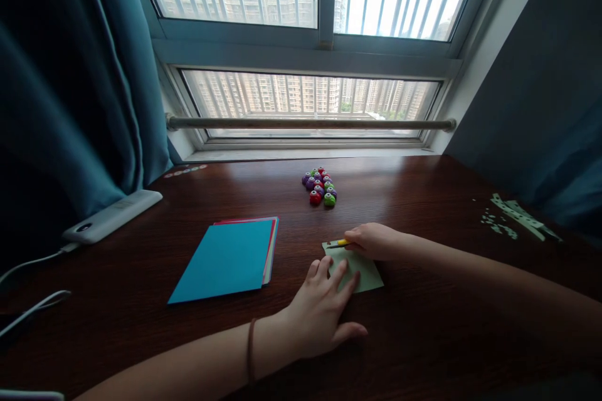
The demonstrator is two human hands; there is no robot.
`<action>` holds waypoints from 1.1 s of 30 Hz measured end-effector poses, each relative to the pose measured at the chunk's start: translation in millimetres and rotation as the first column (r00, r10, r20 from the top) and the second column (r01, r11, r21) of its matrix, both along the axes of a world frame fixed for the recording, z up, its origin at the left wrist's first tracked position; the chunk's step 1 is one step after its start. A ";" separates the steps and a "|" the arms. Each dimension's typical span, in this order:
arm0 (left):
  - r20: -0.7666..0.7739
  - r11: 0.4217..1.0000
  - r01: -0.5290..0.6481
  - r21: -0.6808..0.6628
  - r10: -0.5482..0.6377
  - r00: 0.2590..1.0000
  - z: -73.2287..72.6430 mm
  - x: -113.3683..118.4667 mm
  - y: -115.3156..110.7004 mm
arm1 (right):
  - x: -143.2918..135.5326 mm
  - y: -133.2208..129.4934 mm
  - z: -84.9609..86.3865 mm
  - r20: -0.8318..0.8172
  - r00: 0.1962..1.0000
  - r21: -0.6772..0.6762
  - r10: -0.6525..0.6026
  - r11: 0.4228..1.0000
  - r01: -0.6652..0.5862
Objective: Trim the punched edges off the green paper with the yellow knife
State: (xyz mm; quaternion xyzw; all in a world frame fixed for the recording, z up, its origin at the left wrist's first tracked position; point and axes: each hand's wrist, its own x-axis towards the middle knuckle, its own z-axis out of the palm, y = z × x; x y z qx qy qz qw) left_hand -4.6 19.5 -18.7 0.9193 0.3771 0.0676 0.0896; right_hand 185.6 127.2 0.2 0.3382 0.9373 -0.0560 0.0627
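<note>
A pale green sheet of paper (364, 276) lies flat on the dark wooden table. My left hand (324, 304) rests on its near left part, fingers spread and palm down. In the closed fingers of my right hand (374, 240) is a slim yellow tool, which looks like a utility knife (339, 243). Its dark tip lies over the paper's far left corner, and the grip end is hidden in the hand. A small reddish-brown mark shows near that corner.
Left of the paper sits a stack of coloured sheets, blue on top (226, 260). Several round beads with eye-like dots (320, 186) cluster behind. Pale green strips (520, 216) and small scraps (498, 225) lie far right. A white power strip (113, 216) stands at left.
</note>
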 end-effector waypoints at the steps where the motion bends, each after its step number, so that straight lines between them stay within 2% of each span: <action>1: 0.001 1.000 0.001 -0.004 -0.001 1.000 -0.3 -0.2 -0.1 | -1.1 -0.3 0.0 0.012 1.000 0.005 0.004 1.000 -0.004; 12: 0.012 1.000 -0.002 0.016 0.002 1.000 2.2 -0.9 1.2 | -8.8 -3.2 3.9 0.086 0.996 0.013 -0.022 1.000 0.021; 20: 0.017 1.000 0.010 0.021 -0.010 1.000 3.4 -2.0 4.0 | -11.1 -3.4 3.2 0.082 0.997 0.028 -0.003 1.000 0.000; 33: -0.061 0.993 0.089 0.078 -0.085 0.995 8.5 -4.4 11.7 | -2.6 4.3 5.5 0.092 0.996 0.013 0.019 1.000 -0.020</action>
